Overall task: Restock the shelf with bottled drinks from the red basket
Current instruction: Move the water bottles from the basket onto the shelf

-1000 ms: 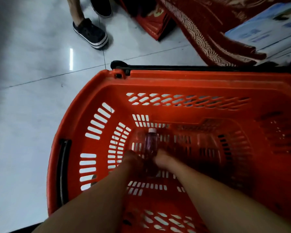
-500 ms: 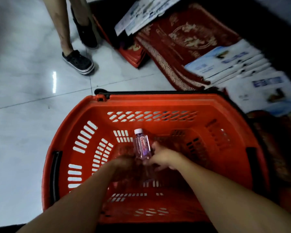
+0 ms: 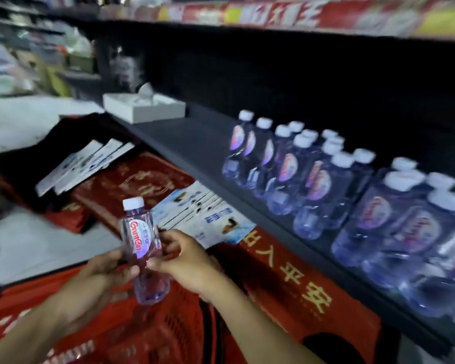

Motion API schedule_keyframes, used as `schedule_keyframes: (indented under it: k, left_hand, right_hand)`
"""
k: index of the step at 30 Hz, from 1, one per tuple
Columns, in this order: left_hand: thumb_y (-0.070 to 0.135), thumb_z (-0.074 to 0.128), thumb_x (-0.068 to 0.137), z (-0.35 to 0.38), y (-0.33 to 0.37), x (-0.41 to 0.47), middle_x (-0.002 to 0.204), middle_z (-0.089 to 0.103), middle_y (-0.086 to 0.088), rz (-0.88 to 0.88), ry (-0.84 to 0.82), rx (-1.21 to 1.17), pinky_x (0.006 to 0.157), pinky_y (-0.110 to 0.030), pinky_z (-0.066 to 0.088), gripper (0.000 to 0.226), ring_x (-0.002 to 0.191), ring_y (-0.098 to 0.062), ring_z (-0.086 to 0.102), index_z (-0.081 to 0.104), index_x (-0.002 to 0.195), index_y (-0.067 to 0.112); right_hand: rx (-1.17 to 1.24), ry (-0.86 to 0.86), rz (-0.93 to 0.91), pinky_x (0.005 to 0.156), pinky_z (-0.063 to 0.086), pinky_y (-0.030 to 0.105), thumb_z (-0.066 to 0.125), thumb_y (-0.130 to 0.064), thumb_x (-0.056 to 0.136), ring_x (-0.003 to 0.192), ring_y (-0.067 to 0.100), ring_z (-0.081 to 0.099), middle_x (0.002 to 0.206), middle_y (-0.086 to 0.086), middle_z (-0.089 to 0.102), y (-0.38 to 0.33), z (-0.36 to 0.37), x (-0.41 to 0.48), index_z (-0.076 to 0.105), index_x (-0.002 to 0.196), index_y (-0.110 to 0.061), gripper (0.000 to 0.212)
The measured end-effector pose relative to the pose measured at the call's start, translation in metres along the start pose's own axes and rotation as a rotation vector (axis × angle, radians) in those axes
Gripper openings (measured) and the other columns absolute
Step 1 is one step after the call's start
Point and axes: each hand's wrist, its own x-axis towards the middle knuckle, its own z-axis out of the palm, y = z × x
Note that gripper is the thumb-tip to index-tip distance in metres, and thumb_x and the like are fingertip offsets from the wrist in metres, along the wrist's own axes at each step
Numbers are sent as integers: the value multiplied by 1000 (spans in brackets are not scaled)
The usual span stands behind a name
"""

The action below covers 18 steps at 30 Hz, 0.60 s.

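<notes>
A small clear bottle (image 3: 142,248) with a white cap and a red-lettered label stands upright between both hands, above the red basket (image 3: 142,334). My left hand (image 3: 95,282) grips its lower left side. My right hand (image 3: 189,261) pinches it from the right at label height. The dark shelf (image 3: 189,143) runs from the middle to the lower right. Several rows of the same bottles (image 3: 326,185) stand on its right part, well to the right of the held bottle.
A white box (image 3: 145,107) sits on the shelf's far left end. Below the shelf lie red mats (image 3: 294,282) with gold characters and stacked printed packets (image 3: 205,219). An upper shelf edge with red banners (image 3: 273,14) runs overhead. White floor shows at the left.
Both hands lifted the bottle out of the basket bottom to above its rim. The view swung up from the basket and floor to the shelf with its bottle rows.
</notes>
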Motion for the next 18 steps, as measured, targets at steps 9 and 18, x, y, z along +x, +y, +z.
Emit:
schedule_keyframes:
  k: [9,18]
  left_hand:
    - [-11,67,79,154,78,57,119,69,-8,347,-208,97,91,-40,51,53,109,-26,63,61,123,19]
    - [-17,56,88,230,90,103,111,73,11,443,-271,323,83,-21,55,51,108,-10,66,60,120,23]
  right_hand:
    - [-58,728,-234,86,52,23,73,-17,85,91,-3,61,102,-18,63,-49,-117,-81,62,125,-26,42]
    - [-201,1007,-75,116,33,31,55,-23,99,140,14,36,151,-5,37,-39,-147,-72,31,152,-26,59]
